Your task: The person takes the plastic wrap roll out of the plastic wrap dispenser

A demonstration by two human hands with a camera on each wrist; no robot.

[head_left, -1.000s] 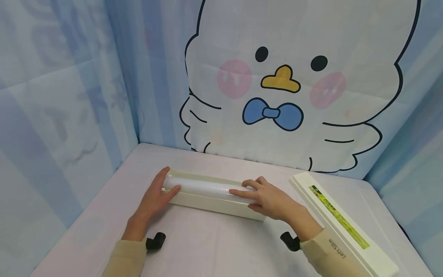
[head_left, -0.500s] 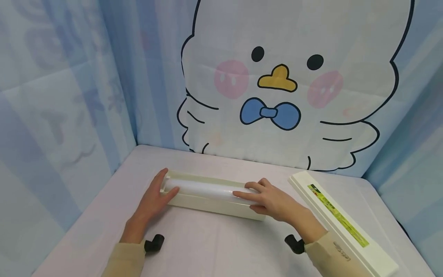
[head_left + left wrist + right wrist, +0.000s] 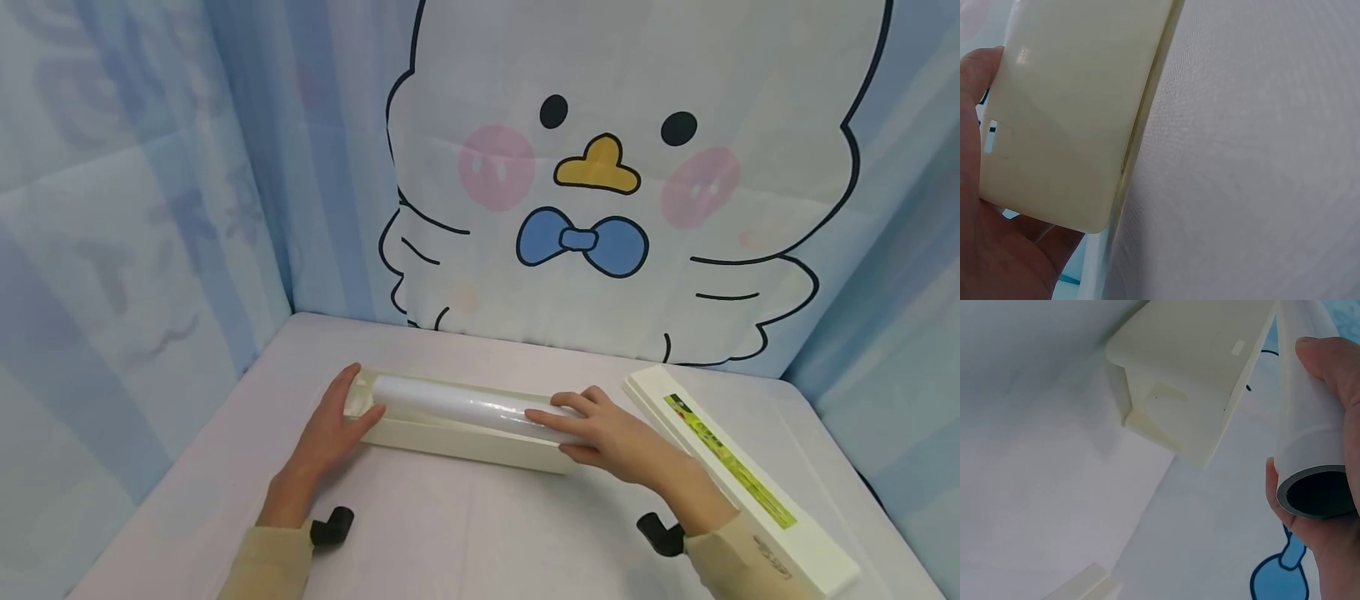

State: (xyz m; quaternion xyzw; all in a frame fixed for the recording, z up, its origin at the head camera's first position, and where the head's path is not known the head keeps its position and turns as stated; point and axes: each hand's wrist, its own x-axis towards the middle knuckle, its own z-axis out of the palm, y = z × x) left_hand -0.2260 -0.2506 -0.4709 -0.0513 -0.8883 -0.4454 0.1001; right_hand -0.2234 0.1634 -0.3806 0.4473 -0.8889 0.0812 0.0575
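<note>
A roll of cling film (image 3: 450,400) lies partly raised from a long cream dispenser box (image 3: 465,447) on the table. My right hand (image 3: 618,437) grips the roll near its right end; the right wrist view shows the thumb and fingers around the roll (image 3: 1311,406), whose dark hollow core faces the camera. At the box's left end, my left hand (image 3: 330,435) holds the box, thumb on the near wall and fingers at the far corner. The left wrist view shows the box wall (image 3: 1072,125) against that hand. Part of the box's inside is hidden under the roll.
The long cream lid (image 3: 750,492) with a yellow-green label lies slanted at the right, beside my right forearm. White cloth covers the table (image 3: 480,533). Behind it hangs a curtain (image 3: 600,317) with a cartoon bird, and more curtains close both sides.
The roll has shifted right and risen, with its left end now away from the box's left end. My right hand moved right with it; my left hand stayed on the box.
</note>
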